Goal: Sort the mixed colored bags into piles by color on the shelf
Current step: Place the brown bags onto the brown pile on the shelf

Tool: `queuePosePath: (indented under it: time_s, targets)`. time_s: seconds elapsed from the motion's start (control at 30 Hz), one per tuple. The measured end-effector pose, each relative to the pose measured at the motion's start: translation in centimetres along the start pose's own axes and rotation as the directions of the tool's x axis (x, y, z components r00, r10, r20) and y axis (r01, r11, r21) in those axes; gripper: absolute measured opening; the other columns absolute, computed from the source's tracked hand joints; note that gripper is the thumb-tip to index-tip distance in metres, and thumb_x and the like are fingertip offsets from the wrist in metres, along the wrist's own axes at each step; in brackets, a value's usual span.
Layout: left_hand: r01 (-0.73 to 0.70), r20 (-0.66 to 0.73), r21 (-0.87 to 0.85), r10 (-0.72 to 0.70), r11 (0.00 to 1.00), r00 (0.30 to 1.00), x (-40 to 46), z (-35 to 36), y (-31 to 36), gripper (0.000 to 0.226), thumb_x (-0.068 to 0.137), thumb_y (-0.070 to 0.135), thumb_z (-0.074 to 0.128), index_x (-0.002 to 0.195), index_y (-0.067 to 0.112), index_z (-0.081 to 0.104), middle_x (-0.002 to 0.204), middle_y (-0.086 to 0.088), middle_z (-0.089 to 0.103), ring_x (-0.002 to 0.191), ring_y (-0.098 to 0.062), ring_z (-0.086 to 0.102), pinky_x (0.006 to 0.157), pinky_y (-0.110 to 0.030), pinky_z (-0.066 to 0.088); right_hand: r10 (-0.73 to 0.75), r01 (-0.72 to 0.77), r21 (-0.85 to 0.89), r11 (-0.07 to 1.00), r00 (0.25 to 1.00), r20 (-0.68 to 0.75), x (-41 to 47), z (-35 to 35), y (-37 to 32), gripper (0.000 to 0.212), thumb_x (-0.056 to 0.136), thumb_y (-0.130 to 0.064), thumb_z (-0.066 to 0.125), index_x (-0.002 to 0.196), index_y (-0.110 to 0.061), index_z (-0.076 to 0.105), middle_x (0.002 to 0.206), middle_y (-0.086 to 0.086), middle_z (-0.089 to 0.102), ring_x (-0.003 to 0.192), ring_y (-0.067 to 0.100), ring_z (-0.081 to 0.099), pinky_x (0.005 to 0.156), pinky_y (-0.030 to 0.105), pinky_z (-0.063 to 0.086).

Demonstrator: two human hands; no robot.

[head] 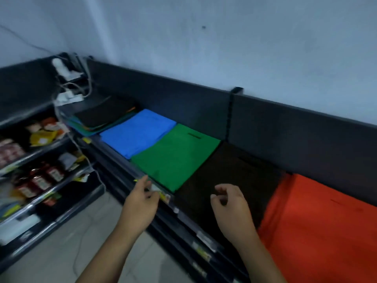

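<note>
From the head camera, the shelf [130, 172] runs from the far left to the near right, and the bags lie on it in a row along this line. At the far left end is the mixed stack [102, 117], with a dark bag on top and green, blue and orange edges showing under it. Next come the blue pile [138, 132], the green pile [173, 158], the dark pile [230, 176] and, nearest on the right, the orange pile [318, 227]. The left hand [140, 203] is at the front edge of the shelf, just beside the near corner of the green pile; its fingers are loosely bent and I see nothing held in them. The right hand [230, 205] hovers over the near part of the dark pile with fingers curled softly and also empty, though the picture is a little blurred. I judge that the unsorted bags remain in the mixed stack, which lies up and to the left of both hands, well apart from them, past the green and blue piles. The left hand is nearer to it, so the next reach probably goes along the shelf toward the far left.
</note>
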State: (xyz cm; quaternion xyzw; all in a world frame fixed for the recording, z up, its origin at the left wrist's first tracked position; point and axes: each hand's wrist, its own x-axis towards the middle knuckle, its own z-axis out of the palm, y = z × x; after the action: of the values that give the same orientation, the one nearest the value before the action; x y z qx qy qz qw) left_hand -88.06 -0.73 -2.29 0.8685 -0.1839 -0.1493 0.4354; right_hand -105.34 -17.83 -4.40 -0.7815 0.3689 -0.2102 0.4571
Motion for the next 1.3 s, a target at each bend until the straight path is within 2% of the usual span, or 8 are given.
queuePosePath:
  time_s: [0.1,0.27,0.4,0.63,0.8,0.93,1.1,1.3]
  targets:
    - [0.039,-0.077,-0.067,-0.044,0.997,0.996,1.9,-5.6,-3.1,0.059,0.104,0.019,0.052,0.159,0.023,0.029,0.149,0.007,0.049,0.1,-0.004,0.063,0.069,-0.019,0.046,0.011,-0.018,0.046,0.999,0.991,0.132,1.0,5.5,-3.9,0.015,0.104,-0.026,0.065,0.117,-0.031,0.059,0.117,-0.011,0.057,0.097,0.003,0.063,0.076,0.017,0.052]
    - [0.019,-0.176,-0.192,-0.054,0.981,0.983,5.4,-14.4,-6.8,0.048,0.103,0.017,0.055,0.148,0.03,0.041,0.116,0.024,0.054,0.09,0.008,0.056,0.069,-0.011,0.043,-0.016,-0.001,0.088,0.996,0.981,0.195,2.8,14.4,-10.5,0.016,0.103,-0.028,0.064,0.118,-0.032,0.06,0.115,-0.004,0.063,0.088,0.015,0.068,0.075,0.04,0.062]
    - [-0.005,-0.21,-0.185,-0.034,0.983,0.977,8.9,-20.5,-10.1,0.056,0.103,0.026,0.057,0.155,0.025,0.037,0.14,0.008,0.055,0.1,0.001,0.056,0.088,-0.028,0.045,-0.09,0.069,0.103,0.992,0.972,0.216,4.5,20.7,-15.3,0.013,0.105,-0.03,0.062,0.118,-0.028,0.06,0.116,-0.005,0.061,0.093,0.004,0.062,0.068,0.016,0.048]
    - [-0.024,-0.144,-0.169,0.0,0.985,0.99,14.9,-25.2,-12.9,0.059,0.104,0.032,0.055,0.158,0.023,0.033,0.147,0.012,0.05,0.119,-0.008,0.054,0.093,-0.027,0.043,-0.076,0.048,0.126,0.991,0.972,0.223,8.6,28.4,-20.5,0.014,0.104,-0.028,0.064,0.118,-0.025,0.063,0.119,-0.007,0.064,0.103,-0.002,0.062,0.075,0.011,0.047]
    - [-0.011,-0.119,-0.153,-0.007,0.988,0.993,21.3,-26.1,-14.5,0.058,0.104,0.027,0.056,0.158,0.022,0.034,0.147,0.01,0.051,0.119,-0.008,0.056,0.092,-0.026,0.047,-0.02,0.004,0.1,0.995,0.987,0.162,13.9,32.3,-21.5,0.013,0.104,-0.025,0.065,0.116,-0.021,0.063,0.118,-0.003,0.066,0.101,0.008,0.064,0.081,0.022,0.051]
    - [0.001,-0.1,-0.097,-0.011,0.995,0.995,26.6,-27.0,-15.3,0.057,0.104,0.021,0.055,0.157,0.021,0.034,0.146,0.009,0.05,0.123,-0.011,0.054,0.093,-0.025,0.044,-0.005,-0.012,0.127,0.992,0.991,0.131,19.3,35.2,-22.1,0.013,0.104,-0.023,0.065,0.116,-0.019,0.065,0.115,-0.006,0.066,0.098,0.003,0.062,0.072,0.011,0.047]
    - [0.048,-0.096,-0.044,-0.052,0.998,0.994,33.5,-29.5,-16.6,0.055,0.103,0.018,0.056,0.154,0.023,0.037,0.143,0.009,0.053,0.123,-0.018,0.059,0.102,-0.037,0.052,0.045,-0.073,0.164,0.984,0.985,0.169,26.5,39.9,-24.3,0.015,0.104,-0.026,0.064,0.118,-0.021,0.065,0.116,-0.009,0.066,0.103,0.011,0.064,0.089,0.032,0.053]
    - [0.07,-0.123,-0.04,-0.074,0.997,0.99,39.4,-31.1,-17.3,0.053,0.104,0.017,0.054,0.155,0.021,0.039,0.146,0.012,0.053,0.124,-0.012,0.057,0.1,-0.039,0.053,0.061,-0.095,0.137,0.986,0.971,0.232,31.9,44.3,-25.6,0.012,0.105,-0.03,0.061,0.117,-0.028,0.062,0.115,-0.016,0.063,0.088,-0.002,0.06,0.066,0.013,0.046]
